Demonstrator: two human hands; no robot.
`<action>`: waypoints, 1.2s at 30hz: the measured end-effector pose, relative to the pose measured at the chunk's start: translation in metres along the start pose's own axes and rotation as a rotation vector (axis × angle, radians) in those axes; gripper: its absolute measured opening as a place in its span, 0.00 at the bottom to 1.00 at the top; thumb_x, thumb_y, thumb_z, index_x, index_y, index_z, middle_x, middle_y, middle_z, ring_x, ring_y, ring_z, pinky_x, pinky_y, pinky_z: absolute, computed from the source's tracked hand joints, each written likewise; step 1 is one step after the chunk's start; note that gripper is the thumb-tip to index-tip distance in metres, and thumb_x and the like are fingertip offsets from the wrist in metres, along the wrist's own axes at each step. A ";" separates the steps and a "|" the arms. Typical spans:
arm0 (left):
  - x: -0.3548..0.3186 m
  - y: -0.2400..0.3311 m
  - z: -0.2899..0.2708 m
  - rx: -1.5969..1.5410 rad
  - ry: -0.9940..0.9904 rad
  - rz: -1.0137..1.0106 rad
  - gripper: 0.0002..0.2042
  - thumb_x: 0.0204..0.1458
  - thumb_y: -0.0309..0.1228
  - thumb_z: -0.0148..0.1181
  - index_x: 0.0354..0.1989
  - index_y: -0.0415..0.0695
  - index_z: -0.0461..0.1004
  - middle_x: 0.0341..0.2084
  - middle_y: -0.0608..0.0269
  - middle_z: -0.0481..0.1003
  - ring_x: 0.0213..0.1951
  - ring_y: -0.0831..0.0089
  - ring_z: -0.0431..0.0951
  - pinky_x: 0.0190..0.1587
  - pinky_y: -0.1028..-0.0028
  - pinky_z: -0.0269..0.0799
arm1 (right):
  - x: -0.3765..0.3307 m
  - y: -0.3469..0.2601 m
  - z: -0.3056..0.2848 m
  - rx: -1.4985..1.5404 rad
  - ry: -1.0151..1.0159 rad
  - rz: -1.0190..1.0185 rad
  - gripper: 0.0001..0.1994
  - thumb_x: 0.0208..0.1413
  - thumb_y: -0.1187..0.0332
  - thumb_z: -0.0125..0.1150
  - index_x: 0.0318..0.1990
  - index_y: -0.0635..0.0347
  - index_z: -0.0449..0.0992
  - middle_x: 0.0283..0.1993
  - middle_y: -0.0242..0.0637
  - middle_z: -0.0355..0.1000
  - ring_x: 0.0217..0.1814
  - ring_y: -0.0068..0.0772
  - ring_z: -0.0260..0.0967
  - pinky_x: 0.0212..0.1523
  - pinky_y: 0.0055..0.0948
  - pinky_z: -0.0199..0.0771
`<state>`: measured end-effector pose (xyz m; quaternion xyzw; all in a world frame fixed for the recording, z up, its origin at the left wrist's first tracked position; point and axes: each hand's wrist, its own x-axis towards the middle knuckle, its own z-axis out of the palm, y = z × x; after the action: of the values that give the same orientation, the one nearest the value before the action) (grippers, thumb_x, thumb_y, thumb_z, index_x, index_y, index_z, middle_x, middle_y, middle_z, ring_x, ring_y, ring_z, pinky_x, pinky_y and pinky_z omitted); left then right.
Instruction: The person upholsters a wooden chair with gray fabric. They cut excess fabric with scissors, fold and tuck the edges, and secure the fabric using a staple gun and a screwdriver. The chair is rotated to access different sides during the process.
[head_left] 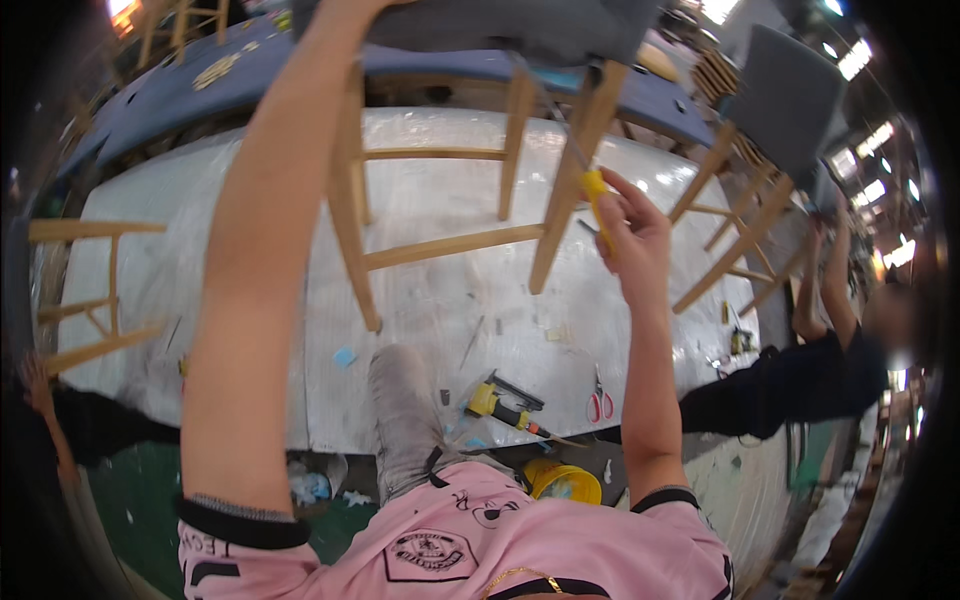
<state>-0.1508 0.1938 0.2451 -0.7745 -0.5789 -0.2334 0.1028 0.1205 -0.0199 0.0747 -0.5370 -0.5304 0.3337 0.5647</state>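
1. The grey chair (545, 38) is at the far middle of the counter (440, 310); its wooden legs point down, its dark upholstered part is uppermost.
2. The left hand (378, 3) is at the grey chair's upholstery, mostly cut off by the upper edge of view; whether it grips or merely rests there, I cannot tell.
3. The right hand (640, 228) is clenched around a yellow-handled screwdriver (595, 187), just right of one wooden leg; the shaft points up towards the underside of the seat; whether its tip touches anything is unclear.
4. Near the person, a yellow-and-black power tool (485, 401) lies on the counter; red-handled scissors (600, 406) lie to its right; a blue scrap (344, 356) lies further left.
5. A yellow bucket (590, 487) is below the counter's near edge.
6. To the right is a second chair (785, 105), beside a co-worker's raised arms (838, 275); at far left is a wooden frame (85, 230), with another person's hand (37, 383) near it.
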 end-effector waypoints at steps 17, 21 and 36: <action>0.025 -0.031 0.026 -0.012 -0.010 -0.023 0.41 0.53 0.76 0.40 0.62 0.62 0.79 0.55 0.49 0.80 0.59 0.48 0.78 0.63 0.52 0.70 | 0.009 0.013 0.008 0.097 -0.040 -0.023 0.20 0.66 0.65 0.65 0.62 0.65 0.77 0.45 0.39 0.83 0.31 0.15 0.68 0.30 0.19 0.67; 0.028 -0.031 0.029 0.004 0.011 0.008 0.41 0.53 0.75 0.40 0.61 0.60 0.79 0.54 0.48 0.80 0.58 0.48 0.79 0.62 0.53 0.72 | 0.011 0.008 0.007 0.187 -0.060 0.076 0.21 0.66 0.64 0.65 0.62 0.64 0.76 0.45 0.39 0.83 0.22 0.12 0.64 0.21 0.17 0.62; 0.027 -0.029 0.039 0.020 0.095 0.022 0.39 0.56 0.72 0.41 0.59 0.55 0.81 0.51 0.48 0.81 0.55 0.51 0.81 0.61 0.54 0.73 | 0.053 -0.057 -0.042 -0.497 -0.117 -0.192 0.14 0.62 0.68 0.67 0.54 0.55 0.83 0.47 0.42 0.83 0.43 0.32 0.81 0.44 0.29 0.77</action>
<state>-0.1630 0.2429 0.2212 -0.7679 -0.5671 -0.2627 0.1405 0.1615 0.0082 0.1480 -0.5860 -0.6765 0.1686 0.4129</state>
